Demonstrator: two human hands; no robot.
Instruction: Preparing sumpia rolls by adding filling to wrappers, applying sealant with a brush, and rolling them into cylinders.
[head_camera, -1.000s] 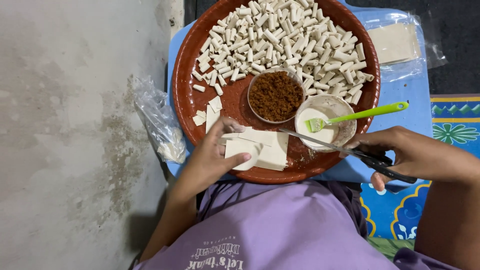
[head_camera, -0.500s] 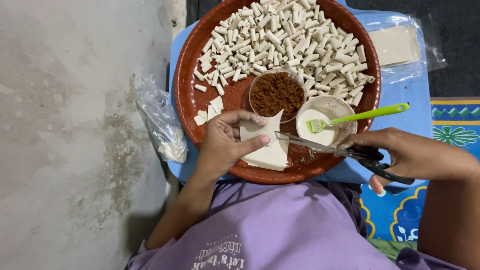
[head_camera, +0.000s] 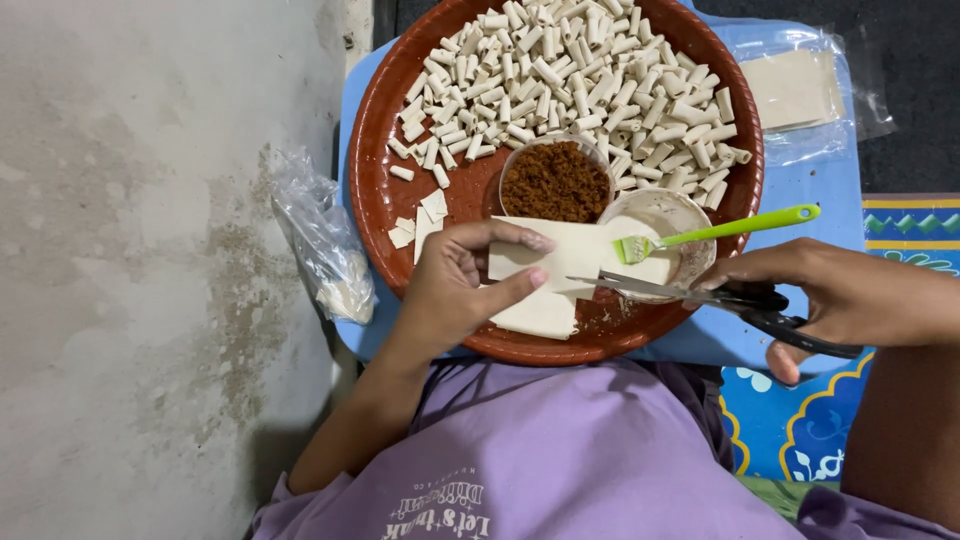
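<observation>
A bare grey concrete floor (head_camera: 130, 250) fills the left side, with a patterned blue mat (head_camera: 800, 430) at the lower right. On the floor stands a low blue plastic worktop (head_camera: 830, 190), and the person in a purple shirt (head_camera: 560, 460) sits at its near edge.

Most of the worktop is taken up by a large round reddish-brown tray (head_camera: 375, 190). Its far half is heaped with a pile of small pale rolled pastry tubes (head_camera: 580, 80). Toward the near rim sit a small clear bowl of brown crumbly filling (head_camera: 556, 182) and, just right of it, a small clear bowl of white paste (head_camera: 672, 215) with a green-handled brush (head_camera: 720, 232) resting in it. A few white wrapper offcuts (head_camera: 418, 222) lie near the tray's left rim.

At the worktop's far right corner lies a clear bag of flat wrappers (head_camera: 795, 90); a crumpled clear plastic bag (head_camera: 325, 245) hangs off the left edge.

The left hand (head_camera: 450, 290) holds a stack of square white pastry sheets (head_camera: 545, 275) over the near rim of the tray, thumb and fingers pinched on its left edge. The right hand (head_camera: 850, 295) has its fingers closed through the dark handles of a pair of metal scissors (head_camera: 700, 295), whose blades meet the sheets' right edge; how far apart the blades stand I cannot tell.
</observation>
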